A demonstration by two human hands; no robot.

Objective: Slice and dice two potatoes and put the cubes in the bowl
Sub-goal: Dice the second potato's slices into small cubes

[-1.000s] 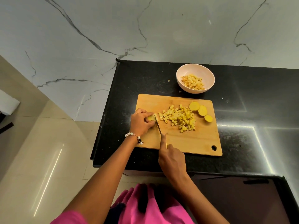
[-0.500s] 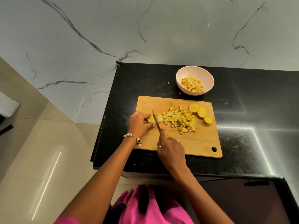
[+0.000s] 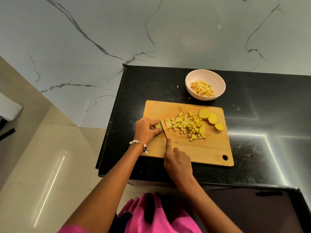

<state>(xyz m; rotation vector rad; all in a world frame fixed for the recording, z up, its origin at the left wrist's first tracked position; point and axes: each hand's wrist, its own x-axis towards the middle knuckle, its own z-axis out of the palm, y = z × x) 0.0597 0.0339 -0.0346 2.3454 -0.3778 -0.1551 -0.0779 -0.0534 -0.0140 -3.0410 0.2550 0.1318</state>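
Left hand [image 3: 146,129] pinches the last potato piece [image 3: 157,126] against the board [image 3: 198,152] to steady it, right hand [image 3: 177,163] grips the knife [image 3: 162,129], forefinger along its spine for control; cubes [image 3: 190,126] heaped beside, bowl [image 3: 217,79] behind.
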